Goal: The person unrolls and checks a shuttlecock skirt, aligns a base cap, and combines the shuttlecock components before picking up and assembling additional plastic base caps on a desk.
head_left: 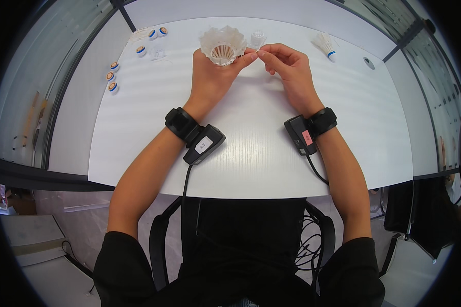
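The left hand point(210, 77) grips a feather shuttlecock point(222, 43) at top middle; the right hand point(291, 69) pinches its fingertips together, on what is too small to tell. This shuttlecock seems half done; six round caps point(141, 51) sit loose, upper left.

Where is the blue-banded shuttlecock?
In the head view, the shuttlecock lies on the table, right side, between the right hand and a round object.

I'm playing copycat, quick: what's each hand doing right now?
Left hand: closed around a white feather shuttlecock.
Right hand: closed in a pinch; can't tell if it holds anything.
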`<state>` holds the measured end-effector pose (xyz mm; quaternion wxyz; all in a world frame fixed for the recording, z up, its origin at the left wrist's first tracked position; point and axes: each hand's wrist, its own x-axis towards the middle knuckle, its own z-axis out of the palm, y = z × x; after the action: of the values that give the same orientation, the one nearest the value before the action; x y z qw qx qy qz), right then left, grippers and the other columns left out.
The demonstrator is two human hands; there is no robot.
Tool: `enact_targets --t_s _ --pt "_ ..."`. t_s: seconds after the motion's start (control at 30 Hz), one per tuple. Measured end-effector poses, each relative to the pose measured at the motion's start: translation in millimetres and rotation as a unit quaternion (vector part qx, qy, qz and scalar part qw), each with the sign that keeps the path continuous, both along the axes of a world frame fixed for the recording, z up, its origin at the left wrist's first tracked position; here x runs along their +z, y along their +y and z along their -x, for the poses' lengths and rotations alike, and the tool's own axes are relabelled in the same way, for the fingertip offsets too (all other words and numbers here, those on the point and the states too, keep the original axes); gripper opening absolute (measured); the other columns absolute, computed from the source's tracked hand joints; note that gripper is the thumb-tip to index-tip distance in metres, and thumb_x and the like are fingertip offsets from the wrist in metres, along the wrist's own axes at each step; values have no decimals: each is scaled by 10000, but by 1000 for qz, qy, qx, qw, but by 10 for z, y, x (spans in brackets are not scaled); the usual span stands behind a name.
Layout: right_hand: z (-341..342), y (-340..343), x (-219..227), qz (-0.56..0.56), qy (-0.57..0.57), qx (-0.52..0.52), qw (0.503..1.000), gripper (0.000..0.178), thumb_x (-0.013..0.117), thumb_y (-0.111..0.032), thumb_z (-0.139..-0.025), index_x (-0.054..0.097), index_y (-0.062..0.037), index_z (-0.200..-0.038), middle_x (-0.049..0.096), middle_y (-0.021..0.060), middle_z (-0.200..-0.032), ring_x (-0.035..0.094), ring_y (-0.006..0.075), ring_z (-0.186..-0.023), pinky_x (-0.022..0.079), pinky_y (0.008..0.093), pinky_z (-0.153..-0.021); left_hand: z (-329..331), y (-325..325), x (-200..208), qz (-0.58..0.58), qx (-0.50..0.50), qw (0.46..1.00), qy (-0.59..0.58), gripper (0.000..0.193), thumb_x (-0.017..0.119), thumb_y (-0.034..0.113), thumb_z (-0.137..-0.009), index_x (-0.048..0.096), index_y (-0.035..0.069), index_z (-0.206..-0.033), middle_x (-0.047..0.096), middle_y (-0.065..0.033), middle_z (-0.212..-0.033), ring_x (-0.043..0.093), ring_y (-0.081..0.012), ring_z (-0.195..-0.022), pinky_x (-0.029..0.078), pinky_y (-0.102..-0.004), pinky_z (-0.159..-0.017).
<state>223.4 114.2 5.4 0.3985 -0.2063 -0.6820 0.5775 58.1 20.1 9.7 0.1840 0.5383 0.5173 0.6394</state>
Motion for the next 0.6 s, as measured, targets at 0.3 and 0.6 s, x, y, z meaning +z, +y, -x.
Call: enact_targets --t_s 0.3,0.6 --pt "-6 -12 -1 -32 -3 -8 999 235 743 -248 -932 758 -42 -1045 718 -7 -892 581 66 -802 464 233 -730 19 2 -20 7 17 999 37 152 816 134 -879 770 9 -951 759 -13 -875 610 -57 -741 505 -235 -683" --pt "1 1 -3 -16 10 -6 1000 209 744 -223 -929 770 -45 -1036 715 -10 -884 568 65 -790 452 226 -712 45 29 -13 -6 -12 1000 24 188 830 146 -863 765 -5 -954 766 -43 -876 659 -91 -761 532 -257 -701"
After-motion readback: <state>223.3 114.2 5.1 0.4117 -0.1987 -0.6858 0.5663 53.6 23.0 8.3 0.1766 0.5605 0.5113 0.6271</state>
